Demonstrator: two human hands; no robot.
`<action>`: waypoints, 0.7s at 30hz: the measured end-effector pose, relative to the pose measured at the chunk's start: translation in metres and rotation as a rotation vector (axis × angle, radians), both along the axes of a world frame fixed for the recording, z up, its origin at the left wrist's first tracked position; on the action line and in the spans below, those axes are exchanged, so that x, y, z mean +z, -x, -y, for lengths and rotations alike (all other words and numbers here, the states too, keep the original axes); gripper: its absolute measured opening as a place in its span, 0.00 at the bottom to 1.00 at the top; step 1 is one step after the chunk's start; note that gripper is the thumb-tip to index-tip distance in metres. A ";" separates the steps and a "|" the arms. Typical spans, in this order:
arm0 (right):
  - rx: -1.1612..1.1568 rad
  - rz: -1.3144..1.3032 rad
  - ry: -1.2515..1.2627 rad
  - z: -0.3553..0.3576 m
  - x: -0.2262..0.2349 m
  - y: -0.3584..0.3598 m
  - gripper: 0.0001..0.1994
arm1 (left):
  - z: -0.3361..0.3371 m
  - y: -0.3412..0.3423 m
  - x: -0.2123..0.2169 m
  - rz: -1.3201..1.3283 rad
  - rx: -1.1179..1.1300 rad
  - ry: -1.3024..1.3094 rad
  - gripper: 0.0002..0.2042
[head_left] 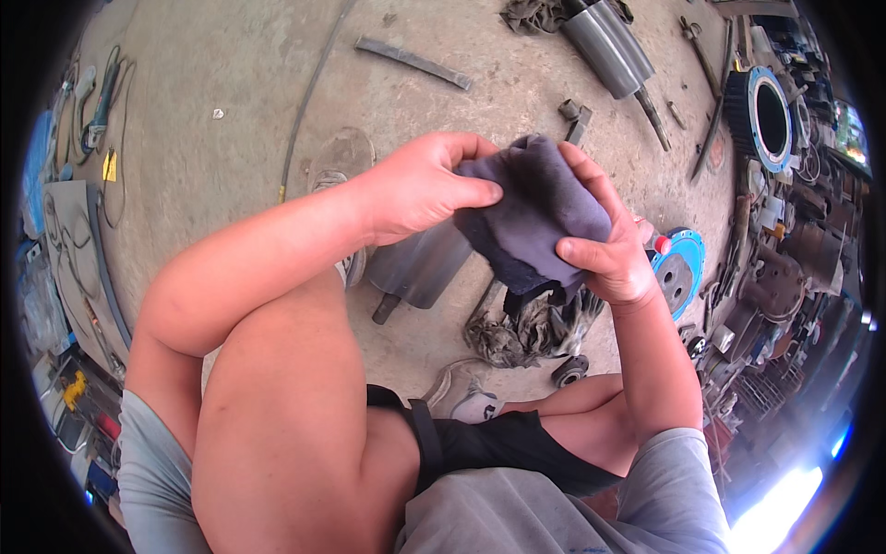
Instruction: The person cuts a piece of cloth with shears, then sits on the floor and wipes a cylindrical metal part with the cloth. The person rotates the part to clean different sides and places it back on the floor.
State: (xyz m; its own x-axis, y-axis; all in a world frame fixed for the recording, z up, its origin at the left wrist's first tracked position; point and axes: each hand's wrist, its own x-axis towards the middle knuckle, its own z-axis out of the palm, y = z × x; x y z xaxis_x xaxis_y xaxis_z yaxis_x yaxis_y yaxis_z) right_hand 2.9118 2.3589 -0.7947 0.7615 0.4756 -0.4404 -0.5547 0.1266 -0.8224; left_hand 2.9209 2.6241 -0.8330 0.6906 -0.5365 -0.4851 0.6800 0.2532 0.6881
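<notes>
Above a concrete workshop floor (231, 148), a person is holding a dark cloth (540, 208) with both hands, the fabric sitting in the air between them, in front of the body. The left hand (415, 189) is pinching the cloth's left side, its thumb lying on the near face and its other fingertips disappearing behind the fabric. The right hand (611, 258) is clasping the opposite side, thumb pressing the face and fingers (583, 174) running along the upper right edge. Both sets of fingers are closing to about the cloth's thickness.

The cloth is looking light, soft and limp, bunching into layers and hanging ragged and blackened along its lower edge. It is probably giving easily under pressure and tolerating rough handling, though the dark smudges may be making it slightly greasy; how slick it is, the view is not telling. The thicker layered sides, where the thumbs are resting, are appearing to offer the surest hold, while the frayed lower edge is seeming likelier to flop or tear.

Below, a metal cylinder (423, 270) is lying on the floor near crumpled rags (508, 337).
</notes>
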 end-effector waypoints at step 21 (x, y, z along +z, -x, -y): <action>-0.445 -0.165 -0.095 -0.055 -0.002 0.013 0.25 | 0.021 0.023 -0.010 -0.121 0.062 -0.133 0.15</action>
State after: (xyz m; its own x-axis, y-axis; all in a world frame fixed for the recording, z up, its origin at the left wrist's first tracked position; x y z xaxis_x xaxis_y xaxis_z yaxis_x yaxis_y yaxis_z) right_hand 2.8992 2.4140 -0.7969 0.8236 0.1638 -0.5431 -0.5521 0.4513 -0.7011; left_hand 2.8975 2.6029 -0.8429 0.6528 -0.4200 -0.6304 0.7456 0.2095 0.6326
